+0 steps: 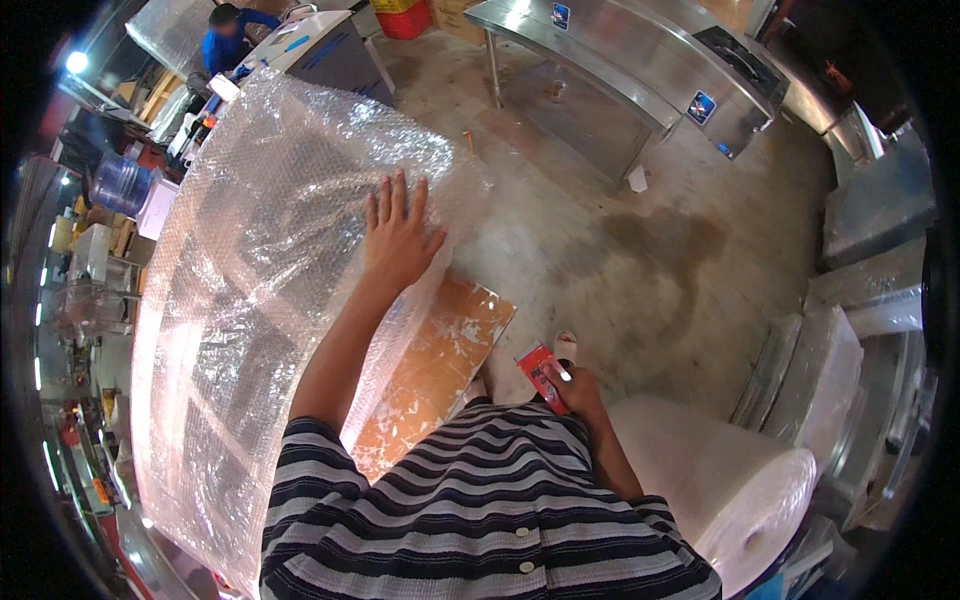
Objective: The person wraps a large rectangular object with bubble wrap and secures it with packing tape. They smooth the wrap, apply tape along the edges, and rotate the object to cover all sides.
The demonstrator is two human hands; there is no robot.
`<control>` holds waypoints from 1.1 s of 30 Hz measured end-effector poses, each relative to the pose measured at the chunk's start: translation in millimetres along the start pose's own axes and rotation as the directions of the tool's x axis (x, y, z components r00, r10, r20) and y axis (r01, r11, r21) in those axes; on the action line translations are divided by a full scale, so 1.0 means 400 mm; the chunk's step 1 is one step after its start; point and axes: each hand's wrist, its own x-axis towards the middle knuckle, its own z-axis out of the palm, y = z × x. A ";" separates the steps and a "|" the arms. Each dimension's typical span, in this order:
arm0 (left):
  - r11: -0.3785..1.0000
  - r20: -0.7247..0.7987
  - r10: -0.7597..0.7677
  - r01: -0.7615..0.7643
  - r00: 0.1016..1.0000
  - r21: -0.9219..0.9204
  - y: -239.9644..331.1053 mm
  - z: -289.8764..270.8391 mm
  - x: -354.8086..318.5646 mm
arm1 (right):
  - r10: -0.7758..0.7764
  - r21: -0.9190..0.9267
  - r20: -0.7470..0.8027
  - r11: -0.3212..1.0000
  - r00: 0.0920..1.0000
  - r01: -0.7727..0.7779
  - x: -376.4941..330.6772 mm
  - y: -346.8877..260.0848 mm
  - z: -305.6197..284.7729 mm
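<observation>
A large sheet of clear bubble wrap [270, 210] drapes over a broad, bulky shape on my left. What lies beneath it is mostly hidden. My left hand [398, 238] rests flat on the wrap near its right edge, fingers spread. Down by my waist, my right hand [578, 390] grips a red tape dispenser [540, 372], its pale front edge pointing away from me. A worn orange-brown board [450, 345] shows below the edge of the wrap, between it and my body.
A big roll of bubble wrap [725, 470] lies to my right. Wrapped metal panels [800, 370] line the right side. Ahead stands a stainless steel table [600, 60] on the stained concrete floor [620, 260]. Another person in blue [228, 45] is at a desk, far left.
</observation>
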 end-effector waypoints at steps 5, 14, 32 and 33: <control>0.959 -0.144 -0.117 0.074 0.983 -0.275 0.058 -0.035 -0.003 | -0.015 0.130 0.046 0.991 0.999 0.009 0.083 -0.068 -0.200; -0.194 0.616 -0.230 0.585 0.753 -0.788 0.469 -0.087 -0.072 | -0.445 0.498 0.108 0.798 0.889 0.339 0.185 -0.240 -0.391; 0.359 0.334 -0.444 0.507 0.831 -0.784 0.203 -0.101 0.095 | -0.560 0.221 0.199 0.825 0.804 0.520 0.272 -0.561 -0.357; 0.488 0.159 -0.522 0.447 0.838 -0.750 0.149 -0.111 0.116 | -0.556 0.300 0.171 0.816 0.813 0.494 0.274 -0.566 -0.335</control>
